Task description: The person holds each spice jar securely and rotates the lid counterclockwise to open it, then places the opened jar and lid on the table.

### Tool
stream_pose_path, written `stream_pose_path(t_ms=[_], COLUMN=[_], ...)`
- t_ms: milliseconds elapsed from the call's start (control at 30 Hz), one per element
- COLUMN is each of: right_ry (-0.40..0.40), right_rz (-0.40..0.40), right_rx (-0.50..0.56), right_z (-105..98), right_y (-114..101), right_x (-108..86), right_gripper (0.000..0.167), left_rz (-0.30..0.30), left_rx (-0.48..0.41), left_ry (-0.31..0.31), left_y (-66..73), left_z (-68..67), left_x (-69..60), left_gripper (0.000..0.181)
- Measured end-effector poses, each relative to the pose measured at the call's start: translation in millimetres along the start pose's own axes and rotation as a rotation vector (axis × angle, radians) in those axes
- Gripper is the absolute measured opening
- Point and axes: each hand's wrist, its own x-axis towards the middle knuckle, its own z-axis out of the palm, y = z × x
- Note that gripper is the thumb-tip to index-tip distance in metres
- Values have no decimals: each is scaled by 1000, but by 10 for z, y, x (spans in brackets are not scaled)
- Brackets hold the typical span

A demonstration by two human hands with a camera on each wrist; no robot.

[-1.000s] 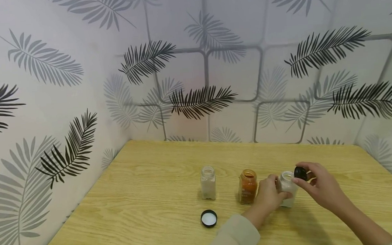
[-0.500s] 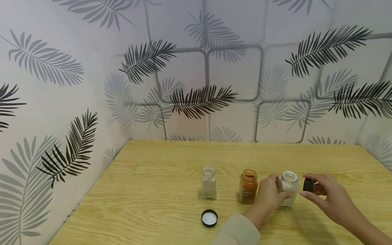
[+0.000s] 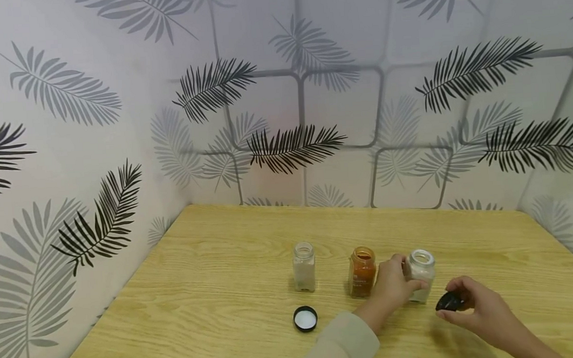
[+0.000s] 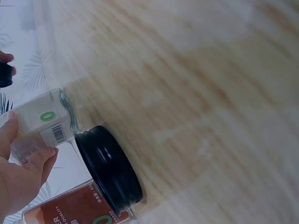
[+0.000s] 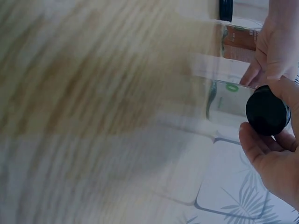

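My left hand grips an open glass jar of pale contents, which stands upright on the table at the right. In the left wrist view, a barcode label shows on this jar's side. My right hand pinches a black lid between thumb and fingers. The lid is tilted and held apart from the jar, to its front right. Left of my left hand stands an uncapped jar with orange-red powder. Another black lid lies near that jar in the left wrist view.
A third uncapped glass jar with pale contents stands farther left. In front of it, a black lid lies with its white inside facing up. The wooden table meets leaf-patterned walls behind and at the left.
My right hand has carried the black lid away from the jar's mouth, rightward and then down toward the table's front. My left hand keeps its hold on the jar.
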Motion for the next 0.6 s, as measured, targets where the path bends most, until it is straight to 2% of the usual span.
stream_pose_path(t_ms=[167,300,400,600], right_ry=[-22,-53,-75,-185], right_rz=[-127,-195,-210,-151], right_rx=[57,77,87,113], right_z=[115,169,188,214], right_y=[56,94,102,84], right_x=[-37,-39,-28,-33], right_gripper=[38,35,33,34], left_rz=[23,30,24,19], left_rx=[3,1,-9,-21], left_ry=[6,14,17,8], left_y=[-15,-21,-19,-22], left_z=[2,-1,0,2], left_x=[9,4,8,7], left_gripper=[41,41,41,41])
